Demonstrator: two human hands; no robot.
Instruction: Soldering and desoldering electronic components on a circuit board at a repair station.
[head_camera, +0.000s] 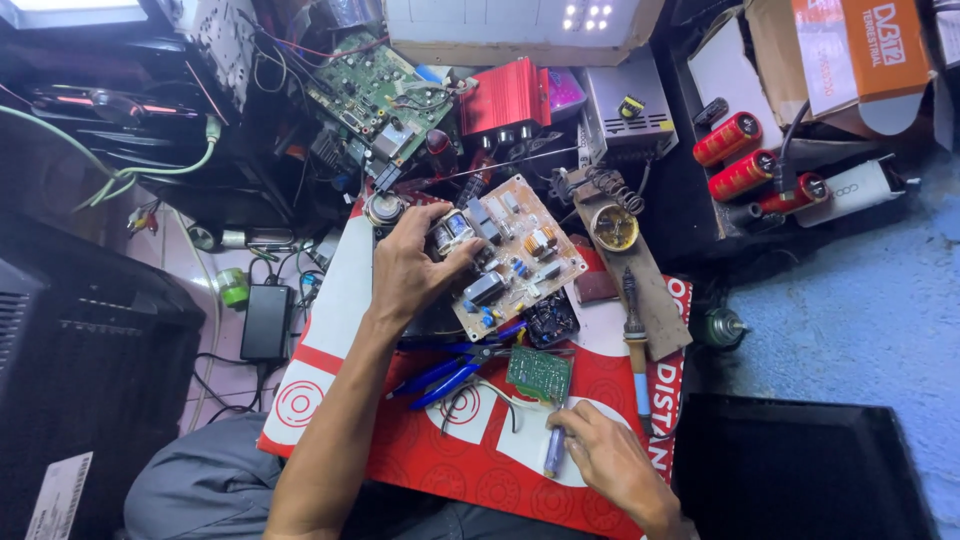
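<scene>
Head view: nearest, the right hand (610, 462) pinched a slim blue-handled tool (554, 450) on the red-and-white mat (420, 440), just below a small green board (539, 374). Beyond the blue pliers (450, 368), the left hand (412, 268) clasped the beige circuit board (520, 255) by its edge.

**Bench clutter, top to bottom**

Red amplifier box (505, 97) up top, with a green circuit board (378, 88) to its left and a silver power supply (627, 103) to its right. Three red capacitors (742, 175) sit further right. Soldering iron (634, 340) lies on the red-and-white mat (330, 300), blue pliers (450, 372) nearby.
</scene>
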